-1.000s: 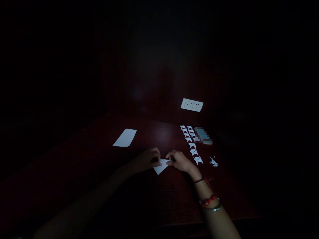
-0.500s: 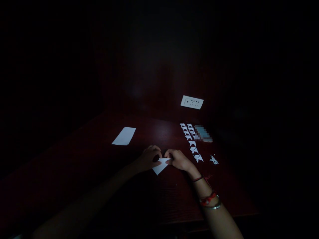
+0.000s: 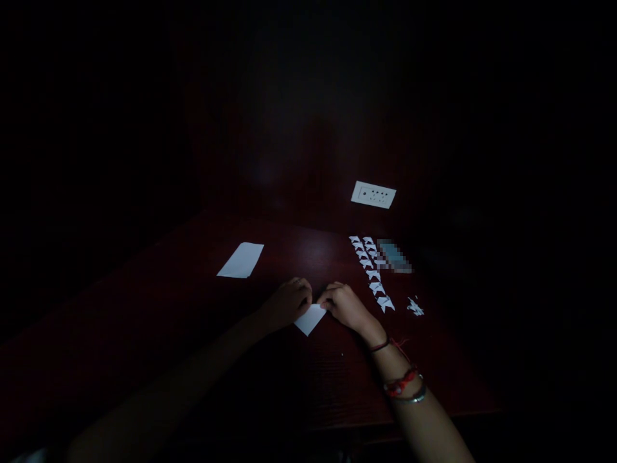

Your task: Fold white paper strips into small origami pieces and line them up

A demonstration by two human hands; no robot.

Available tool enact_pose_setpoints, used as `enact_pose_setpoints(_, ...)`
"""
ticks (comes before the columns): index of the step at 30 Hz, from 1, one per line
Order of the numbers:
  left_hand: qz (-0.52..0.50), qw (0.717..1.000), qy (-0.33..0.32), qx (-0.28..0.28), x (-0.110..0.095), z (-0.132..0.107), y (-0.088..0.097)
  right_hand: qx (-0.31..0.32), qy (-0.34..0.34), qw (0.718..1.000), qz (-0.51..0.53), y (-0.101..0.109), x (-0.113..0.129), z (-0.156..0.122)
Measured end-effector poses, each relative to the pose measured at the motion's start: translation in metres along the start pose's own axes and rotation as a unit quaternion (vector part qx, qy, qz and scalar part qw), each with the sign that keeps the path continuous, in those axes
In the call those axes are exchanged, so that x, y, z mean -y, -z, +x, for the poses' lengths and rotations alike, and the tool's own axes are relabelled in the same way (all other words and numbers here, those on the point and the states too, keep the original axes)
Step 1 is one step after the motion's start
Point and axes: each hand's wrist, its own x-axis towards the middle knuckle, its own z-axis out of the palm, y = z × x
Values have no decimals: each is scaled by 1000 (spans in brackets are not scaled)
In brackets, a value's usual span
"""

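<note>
The left hand (image 3: 291, 302) and right hand (image 3: 345, 305) have shifted their thumbs from the face of the paper (image 3: 309, 319) to its far edge, now the working edge; fingers pinch it there. Paper lies between the table's near and far edges.

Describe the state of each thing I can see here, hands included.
White paper piece, pointed end toward the camera
Left hand, fingers curled at the piece's edge
Right hand, fingertips at the piece's right corner
Paper sheets, lying flat
Folded paper pieces, set in two rows
Paper scraps, loosely heaped
Wall socket plate, nothing plugged in
Pixelated rectangular object, details masked
Bracelets, worn
</note>
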Motion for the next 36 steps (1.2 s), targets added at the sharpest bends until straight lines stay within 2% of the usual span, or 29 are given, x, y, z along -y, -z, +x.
enact_pose_setpoints(9, 73, 993, -39, 79, -10, 1, 13, 27, 70, 992, -97, 9, 5, -7)
enact_pose_setpoints(17, 123, 982, -115, 84, -5, 1, 13, 23, 116, 979, -163, 6, 5, -16)
enact_pose_setpoints(21, 128, 981, -110, 95, -5, -1, 16, 21, 128, 971, -201, 4, 8, -19)
enact_pose_setpoints(26, 106, 985, -103, 84, -7, -5, 18, 12, 133, 966, -223, 1, 11, -19)
enact_pose_setpoints(36, 104, 987, -92, 84, -9, -8, 17, 16, 90, 980, -177, 7, 7, -26)
